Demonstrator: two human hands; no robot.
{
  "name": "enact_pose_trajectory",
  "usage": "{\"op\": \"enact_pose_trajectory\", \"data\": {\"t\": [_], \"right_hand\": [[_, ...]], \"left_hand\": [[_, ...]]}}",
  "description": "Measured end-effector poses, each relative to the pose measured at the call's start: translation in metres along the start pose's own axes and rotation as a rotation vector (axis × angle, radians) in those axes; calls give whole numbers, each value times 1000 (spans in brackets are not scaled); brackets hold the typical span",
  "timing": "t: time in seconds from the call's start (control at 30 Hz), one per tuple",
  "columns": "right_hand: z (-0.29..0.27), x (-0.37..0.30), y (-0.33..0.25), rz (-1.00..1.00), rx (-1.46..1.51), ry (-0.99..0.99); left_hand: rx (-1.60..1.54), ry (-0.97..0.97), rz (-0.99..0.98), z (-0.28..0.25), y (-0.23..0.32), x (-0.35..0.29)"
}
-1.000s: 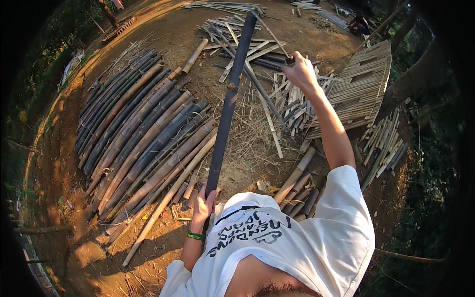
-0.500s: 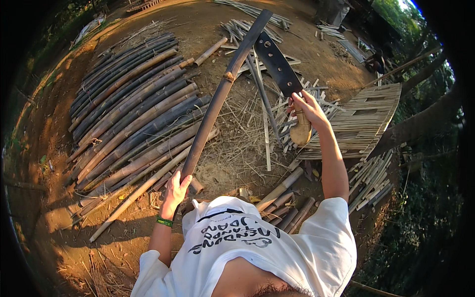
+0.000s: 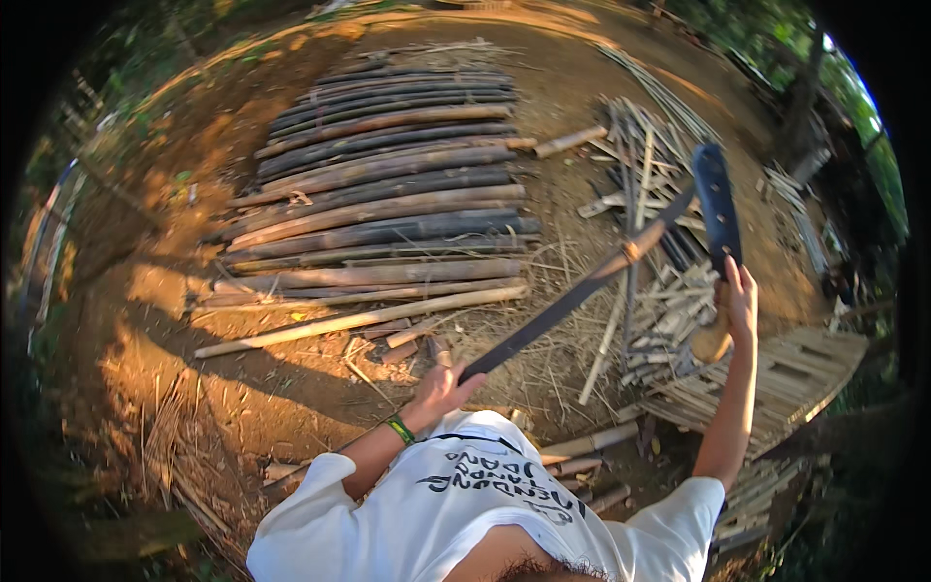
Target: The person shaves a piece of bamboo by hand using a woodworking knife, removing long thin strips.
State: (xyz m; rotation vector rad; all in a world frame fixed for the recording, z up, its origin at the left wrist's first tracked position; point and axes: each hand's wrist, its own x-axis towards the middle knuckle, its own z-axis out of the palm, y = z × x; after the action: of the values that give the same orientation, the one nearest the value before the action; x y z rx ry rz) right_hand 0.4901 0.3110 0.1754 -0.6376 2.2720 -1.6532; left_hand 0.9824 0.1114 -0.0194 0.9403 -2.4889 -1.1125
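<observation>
My left hand [image 3: 438, 396] grips the near end of a long dark split bamboo length [image 3: 558, 308], which slants up and away to the right. A raised node rings it toward its far part. My right hand [image 3: 743, 303] is closed round the pale wooden handle [image 3: 711, 339] of a machete. Its broad black blade [image 3: 717, 206], with a row of holes, points away from me. The bamboo's far end lies close beside the blade; whether they touch I cannot tell.
Dark bamboo poles [image 3: 388, 189] lie in a large pile at the left. Split bamboo pieces [image 3: 669, 325] are heaped at the right, beside a slatted bamboo panel [image 3: 800, 373]. Cut bamboo lengths [image 3: 592, 441] lie near my right side; dry shavings [image 3: 543, 364] litter the ground.
My view has turned left, so the pole pile sits nearer the middle. The bamboo has tilted lower toward the right. Both hands keep their holds, with the machete still at the bamboo's far end.
</observation>
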Motion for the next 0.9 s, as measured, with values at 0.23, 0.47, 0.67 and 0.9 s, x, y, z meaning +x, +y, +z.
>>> {"op": "enact_pose_trajectory", "data": {"t": [0.23, 0.47, 0.67, 0.9], "right_hand": [[51, -48, 13, 56, -361, -243], [37, -13, -7, 62, -11, -49], [55, -56, -5, 156, -389, -342], [49, -41, -10, 145, -489, -236]], "left_hand": [[42, 3, 67, -11, 4, 9], [-10, 57, 51, 12, -8, 5], [-19, 47, 160, 13, -16, 18], [-12, 3, 96, 18, -8, 23]]}}
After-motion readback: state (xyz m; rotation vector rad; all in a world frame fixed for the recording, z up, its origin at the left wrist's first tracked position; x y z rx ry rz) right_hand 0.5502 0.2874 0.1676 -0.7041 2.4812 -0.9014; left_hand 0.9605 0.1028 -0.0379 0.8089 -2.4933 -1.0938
